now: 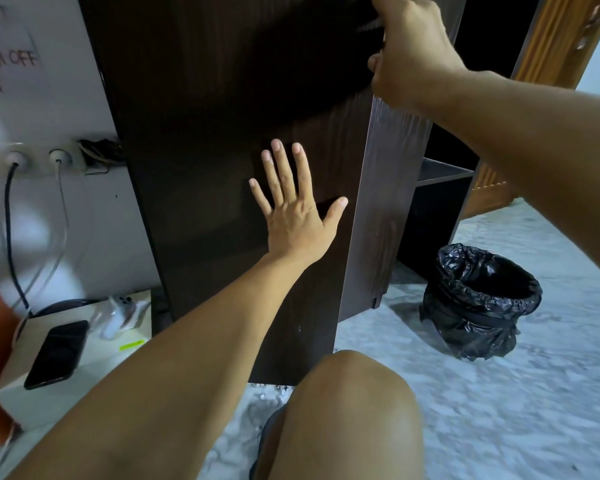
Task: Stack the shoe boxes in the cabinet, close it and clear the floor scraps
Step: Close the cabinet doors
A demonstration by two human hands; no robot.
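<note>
A pale marbled floor (499,410) runs beneath a white wall (94,209) at 9 o'clock, and a dark brown wooden cabinet (440,188) stands upright through the middle of the view. Its door (205,133) fills the centre; to the door's 3 o'clock the cabinet's inside shows, with a bare shelf (444,169) and a dark compartment under it. No shoe boxes can be seen from here.

The left hand (297,206) lies flat on the door face near the middle, fingers straight and spread, thumb out toward 3 o'clock, holding nothing. The right hand (409,46) is at 1 o'clock, up along the door's right edge, fingers curled over that edge and gripping it. A bare knee (354,407) rises at 6 o'clock, just in front of the door's bottom edge.

At 4 o'clock a bin lined with a black plastic bag (478,303) stands on the floor, near the cabinet's foot but apart from it. At 8 o'clock a black phone (58,353) lies face up on a white box (84,372), with crumpled clear plastic (118,315) beside it. Two cables (9,230) hang from wall sockets (39,159) at 9 o'clock.

A paper notice (7,53) on the wall at 10 o'clock carries red letters; "OFF" reads clearly, the rest is blurred.
</note>
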